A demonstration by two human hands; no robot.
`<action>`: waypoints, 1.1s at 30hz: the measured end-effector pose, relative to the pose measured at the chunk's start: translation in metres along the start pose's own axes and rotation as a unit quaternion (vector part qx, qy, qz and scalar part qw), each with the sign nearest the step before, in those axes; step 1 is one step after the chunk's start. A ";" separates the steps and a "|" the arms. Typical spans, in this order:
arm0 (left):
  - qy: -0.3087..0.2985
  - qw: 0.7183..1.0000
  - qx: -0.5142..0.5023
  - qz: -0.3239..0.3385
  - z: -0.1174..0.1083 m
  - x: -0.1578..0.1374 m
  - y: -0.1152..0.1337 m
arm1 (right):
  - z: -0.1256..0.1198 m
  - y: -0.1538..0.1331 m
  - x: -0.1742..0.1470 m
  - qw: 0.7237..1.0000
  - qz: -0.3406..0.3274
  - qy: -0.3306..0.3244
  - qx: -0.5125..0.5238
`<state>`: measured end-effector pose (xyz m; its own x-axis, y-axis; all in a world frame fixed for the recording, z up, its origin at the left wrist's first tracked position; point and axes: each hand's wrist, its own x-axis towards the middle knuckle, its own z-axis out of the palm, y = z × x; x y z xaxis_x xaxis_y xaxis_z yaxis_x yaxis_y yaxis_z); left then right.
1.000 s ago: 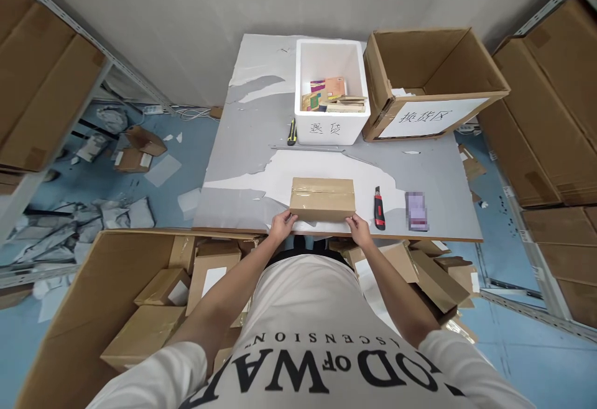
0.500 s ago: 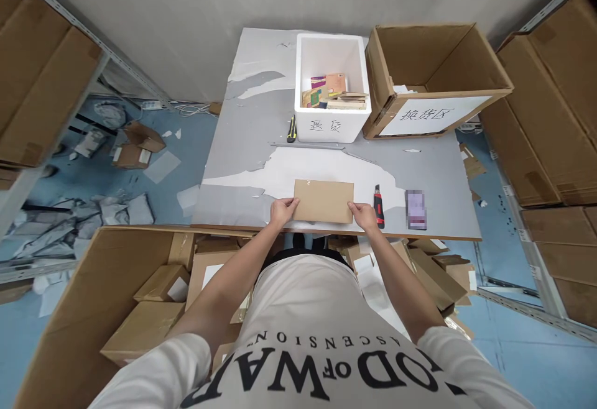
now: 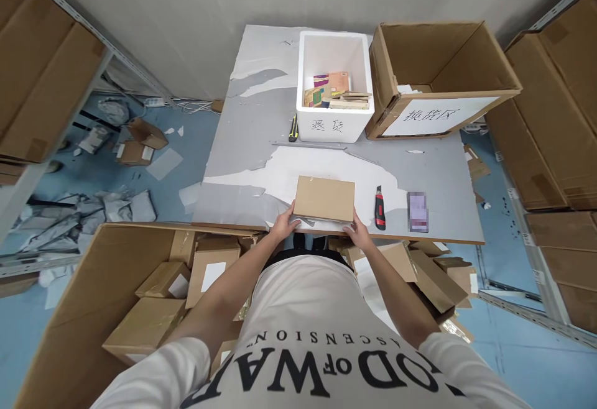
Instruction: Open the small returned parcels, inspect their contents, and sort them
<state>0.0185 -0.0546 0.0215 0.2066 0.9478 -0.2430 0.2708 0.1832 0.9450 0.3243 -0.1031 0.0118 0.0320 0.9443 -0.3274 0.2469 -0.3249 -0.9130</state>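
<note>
A small, shallow cardboard box [image 3: 325, 198] is at the front edge of the table, its plain brown top facing up. My left hand [image 3: 284, 224] grips its near left corner, with the thumb on the near side and the fingers along the left end. At the near right corner, my right hand [image 3: 358, 232] holds it in a similar way. Both hands are closed on the box, and its underside is hidden. Just right of it lies a red and black box cutter [image 3: 380, 209] with its blade end pointing away from me.
On the table [image 3: 224, 166] stand a white foam box [image 3: 321, 126] with books inside and a large open carton [image 3: 387, 104]. A yellow and black cutter [image 3: 293, 128] lies by the foam box, a phone [image 3: 418, 212] at right. Cartons [image 3: 144, 328] fill the space below the table edge.
Both hands have slid from the box's sides toward its near corners, thumbs now at the near side. The box has tilted slightly, and the view has shifted a little.
</note>
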 end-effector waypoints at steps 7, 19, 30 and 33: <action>0.037 0.998 0.032 -0.035 0.008 0.005 -0.005 | 0.012 0.005 0.006 0.999 0.009 0.044 -0.023; 0.022 0.998 -0.053 -0.029 0.003 0.012 0.005 | -0.001 -0.016 0.006 0.999 0.001 0.036 -0.040; -0.001 0.986 -0.166 0.011 -0.009 0.012 0.029 | -0.027 -0.057 0.018 0.987 -0.021 0.055 0.149; 0.005 0.985 -0.175 0.000 -0.003 0.009 0.021 | -0.018 -0.050 0.014 0.983 -0.007 0.065 0.171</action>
<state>0.0235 -0.0414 0.0394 0.1969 0.9499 -0.2429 -0.0691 0.2606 0.9630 0.3294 -0.0730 0.0572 0.1604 0.9404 -0.3000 -0.0917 -0.2884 -0.9531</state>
